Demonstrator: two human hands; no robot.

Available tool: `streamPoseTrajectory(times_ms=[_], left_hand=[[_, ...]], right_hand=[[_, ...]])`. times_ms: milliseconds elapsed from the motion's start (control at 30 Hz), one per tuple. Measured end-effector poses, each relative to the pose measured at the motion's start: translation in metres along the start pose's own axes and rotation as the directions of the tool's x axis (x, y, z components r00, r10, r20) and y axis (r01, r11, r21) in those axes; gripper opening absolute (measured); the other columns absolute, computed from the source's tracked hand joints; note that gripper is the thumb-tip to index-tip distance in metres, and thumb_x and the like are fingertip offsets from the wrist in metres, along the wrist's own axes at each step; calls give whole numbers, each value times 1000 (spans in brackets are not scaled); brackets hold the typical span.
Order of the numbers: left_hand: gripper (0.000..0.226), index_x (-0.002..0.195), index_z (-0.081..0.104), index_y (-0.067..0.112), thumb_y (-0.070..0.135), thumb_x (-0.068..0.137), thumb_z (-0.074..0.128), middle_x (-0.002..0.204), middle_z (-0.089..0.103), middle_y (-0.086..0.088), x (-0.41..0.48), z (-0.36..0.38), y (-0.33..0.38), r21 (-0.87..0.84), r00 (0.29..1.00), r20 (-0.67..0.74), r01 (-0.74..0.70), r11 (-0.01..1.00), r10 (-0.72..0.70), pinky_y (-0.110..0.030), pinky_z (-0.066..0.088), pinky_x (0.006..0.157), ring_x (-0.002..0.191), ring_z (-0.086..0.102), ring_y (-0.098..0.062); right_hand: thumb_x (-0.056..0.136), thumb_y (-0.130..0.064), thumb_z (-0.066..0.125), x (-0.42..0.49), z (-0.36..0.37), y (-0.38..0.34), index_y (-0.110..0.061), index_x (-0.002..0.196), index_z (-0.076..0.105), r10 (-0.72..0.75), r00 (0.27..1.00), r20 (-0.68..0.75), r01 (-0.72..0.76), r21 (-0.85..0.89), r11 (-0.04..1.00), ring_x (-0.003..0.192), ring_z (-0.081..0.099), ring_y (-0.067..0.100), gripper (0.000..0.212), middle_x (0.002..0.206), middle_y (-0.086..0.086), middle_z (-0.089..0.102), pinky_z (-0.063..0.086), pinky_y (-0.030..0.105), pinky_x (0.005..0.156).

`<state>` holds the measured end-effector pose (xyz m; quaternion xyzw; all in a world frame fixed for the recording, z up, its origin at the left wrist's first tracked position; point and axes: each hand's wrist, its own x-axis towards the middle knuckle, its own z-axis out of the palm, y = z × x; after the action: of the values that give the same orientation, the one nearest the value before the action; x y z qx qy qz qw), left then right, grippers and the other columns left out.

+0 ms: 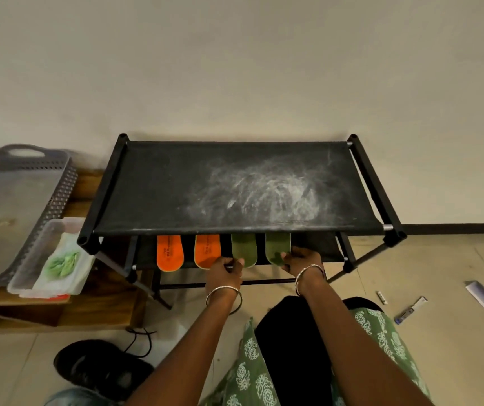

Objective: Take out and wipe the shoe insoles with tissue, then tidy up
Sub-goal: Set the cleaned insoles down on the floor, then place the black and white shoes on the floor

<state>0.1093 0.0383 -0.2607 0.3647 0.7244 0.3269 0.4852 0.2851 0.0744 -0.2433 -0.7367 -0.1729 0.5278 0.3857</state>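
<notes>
Both hands sit at the lower shelf of the shoe rack (161, 186): my left hand (224, 269) pinches the left green insole (244, 247) by its near end, and my right hand (300, 259) pinches the right green insole (277, 244). Both insoles lie lengthwise, running away from me under the rack's top.

A home, by the look: a fabric shoe rack (235, 186) against a plain wall (235, 60) on tiled floor (440, 288).

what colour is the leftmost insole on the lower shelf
The leftmost insole is orange; head view.

Illegible print on orange insoles (170, 252)
</notes>
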Motion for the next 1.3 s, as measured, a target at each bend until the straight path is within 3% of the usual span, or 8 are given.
streamPoseTrajectory(times_ms=[67,167,367,500,700,933,1167,1300], left_hand=[[12,85,62,30,36,90,71,88,74,-10,0,-4,-10,34,1000,12,14,999,-14,-47,59,79,75,72,-32],[10,96,67,17,26,95,65,94,73,-13,-24,-21,4,-25,999,26,29,999,-28,-32,54,62,71,72,-29],[25,76,65,20,8,96,56,82,71,-11,-58,-69,3,-83,998,-66,17,996,-23,-21,45,49,60,66,-19],[20,84,68,12,4,97,54,81,70,-14,-78,-96,-4,-202,988,-133,47,978,-75,-32,57,63,66,67,-25],[15,90,68,8,4,97,56,74,66,-9,-101,-139,-28,-319,943,-277,89,943,-183,-15,43,38,60,62,-18],[19,67,66,26,30,83,55,80,75,-6,-98,-206,-135,-345,756,-487,293,892,-437,-43,61,75,79,71,-32],[31,111,69,3,25,97,52,111,69,-20,-135,-249,-227,-365,559,-551,507,781,-620,-37,51,85,106,64,-39],[33,107,68,1,25,97,48,112,68,-24,-143,-269,-291,-397,459,-518,618,678,-722,-39,50,85,106,62,-41]], right_hand=[[79,9,74,-2,-1,5,-6,79,58,-11,1000,-8,11,-28,1000,87,62,34,22,96,20,64,53,44,75],[61,-14,84,2,-4,15,-19,78,68,-80,992,-100,62,-177,982,95,68,38,24,95,15,72,55,47,92],[86,-8,65,-87,-13,-19,-8,108,75,-250,961,-117,203,-314,927,112,60,40,25,111,18,71,46,36,98],[83,-15,66,-131,11,-29,-18,87,80,-379,924,45,373,-316,872,92,69,30,15,91,7,76,54,39,92],[79,-4,67,-182,96,-16,-20,67,74,-379,826,417,519,-299,801,60,67,19,21,73,6,74,59,35,70],[84,-1,64,-224,195,46,-18,68,72,-249,672,698,610,-330,720,57,63,12,25,69,4,71,52,25,58],[79,-11,69,-249,273,109,-15,70,74,-126,569,813,724,-422,546,68,69,24,12,69,3,73,60,40,76],[84,-10,67,-253,294,160,-16,72,74,-106,581,807,760,-491,426,75,69,22,15,79,3,75,57,33,79]])
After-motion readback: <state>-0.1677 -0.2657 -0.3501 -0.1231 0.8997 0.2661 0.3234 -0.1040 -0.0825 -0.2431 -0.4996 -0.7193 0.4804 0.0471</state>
